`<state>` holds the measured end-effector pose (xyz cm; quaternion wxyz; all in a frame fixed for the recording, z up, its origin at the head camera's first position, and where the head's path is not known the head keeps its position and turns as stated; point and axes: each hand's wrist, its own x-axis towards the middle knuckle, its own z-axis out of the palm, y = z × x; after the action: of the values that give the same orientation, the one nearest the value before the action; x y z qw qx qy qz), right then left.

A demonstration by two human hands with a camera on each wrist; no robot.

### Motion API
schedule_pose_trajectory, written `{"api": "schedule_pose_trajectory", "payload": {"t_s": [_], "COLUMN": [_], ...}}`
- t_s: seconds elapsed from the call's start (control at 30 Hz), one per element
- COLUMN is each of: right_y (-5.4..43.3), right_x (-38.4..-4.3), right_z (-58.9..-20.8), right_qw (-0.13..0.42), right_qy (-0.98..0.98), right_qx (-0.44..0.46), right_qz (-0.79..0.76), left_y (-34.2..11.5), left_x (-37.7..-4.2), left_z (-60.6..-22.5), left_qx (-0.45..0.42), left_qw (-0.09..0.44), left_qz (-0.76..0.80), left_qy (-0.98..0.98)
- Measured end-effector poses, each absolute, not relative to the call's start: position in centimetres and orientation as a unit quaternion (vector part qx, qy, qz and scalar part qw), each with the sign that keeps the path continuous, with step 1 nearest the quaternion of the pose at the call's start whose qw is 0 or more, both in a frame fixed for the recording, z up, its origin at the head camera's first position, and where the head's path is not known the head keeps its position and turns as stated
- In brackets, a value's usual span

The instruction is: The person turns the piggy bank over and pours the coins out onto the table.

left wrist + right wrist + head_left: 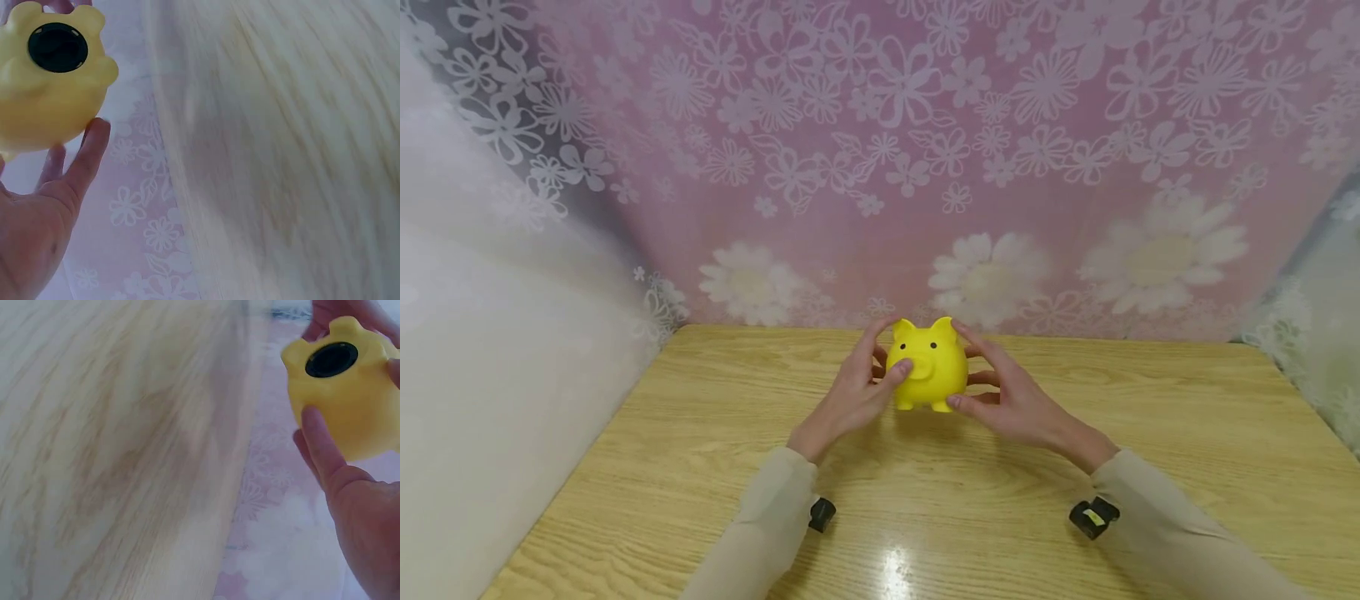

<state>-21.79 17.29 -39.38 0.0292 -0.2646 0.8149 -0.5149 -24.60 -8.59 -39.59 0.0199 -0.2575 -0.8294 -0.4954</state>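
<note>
Both hands around smooth, bulbous yellow pig

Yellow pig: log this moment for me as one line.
yellow pig: held above wooden table; left hand: grips one side; right hand: grips opposite side; black disc: visible underneath

Wood-grain table; pink backdrop behind, white flowers printed; pale surface left

Wrist views nearer, piggy bank in all
</note>
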Motion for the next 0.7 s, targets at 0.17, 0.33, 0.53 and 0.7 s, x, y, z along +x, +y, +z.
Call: {"api": "schedule_pose_trajectory", "payload": {"t_s": [0.17, 0.33, 0.53, 0.7], "right_y": [17.7, 18.5, 19.5, 19.8], "right_x": [-21.7, -21.5, -21.2, -20.8], "right_z": [-38.6, -38.1, -37.4, -37.0], "right_qw": [0.063, 0.091, 0.156, 0.191], "right_qy": [0.813, 0.791, 0.75, 0.727], "right_qx": [-0.248, -0.249, -0.217, -0.209], "right_qz": [-0.522, -0.552, -0.604, -0.626], "left_y": [-7.9, -7.7, -7.5, -7.1], "left_x": [-24.2, -23.5, -23.0, -22.9], "left_z": [-39.3, -39.0, -38.8, -38.6], "left_qx": [-0.267, -0.307, -0.353, -0.333], "left_qw": [0.022, 0.025, 0.034, 0.037], "left_qz": [-0.487, -0.445, -0.392, -0.349], "left_qy": [-0.832, -0.841, -0.849, -0.875]}}
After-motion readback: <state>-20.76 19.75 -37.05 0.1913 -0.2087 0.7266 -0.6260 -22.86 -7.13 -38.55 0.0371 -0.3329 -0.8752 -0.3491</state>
